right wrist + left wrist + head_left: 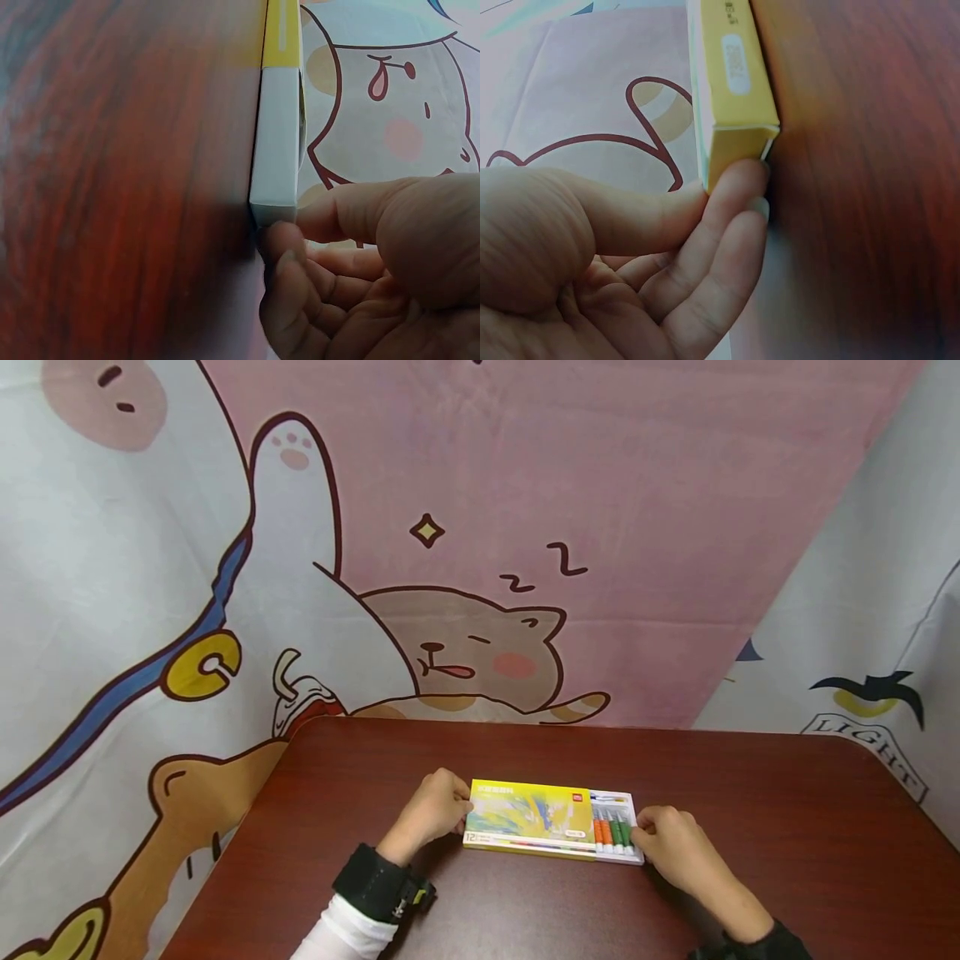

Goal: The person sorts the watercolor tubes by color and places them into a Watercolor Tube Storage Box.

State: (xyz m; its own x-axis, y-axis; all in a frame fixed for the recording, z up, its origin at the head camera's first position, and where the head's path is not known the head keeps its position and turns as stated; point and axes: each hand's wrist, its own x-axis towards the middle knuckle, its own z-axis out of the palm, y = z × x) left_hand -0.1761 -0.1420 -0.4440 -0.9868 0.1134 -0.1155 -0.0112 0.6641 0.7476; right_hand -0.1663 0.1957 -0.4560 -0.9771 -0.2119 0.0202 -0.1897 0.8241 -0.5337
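Observation:
A flat yellow paint box sleeve (528, 818) lies lengthwise on the table. Its white inner tray (619, 859) sticks out at the right end, showing several paint tubes (617, 832) with orange and green bands, and what looks like a brush above them. My left hand (437, 808) pinches the left end of the sleeve between thumb and fingers, as the left wrist view confirms at the yellow end face (739, 142). At the other end, my right hand (675, 845) pinches the tray's outer edge; its white side wall (276, 142) shows in the right wrist view.
The dark red-brown wooden table (540, 910) spreads around the box. Behind its far edge hangs a cloth (637, 527) printed with cartoon animals. Black bands (378, 885) circle the wrists.

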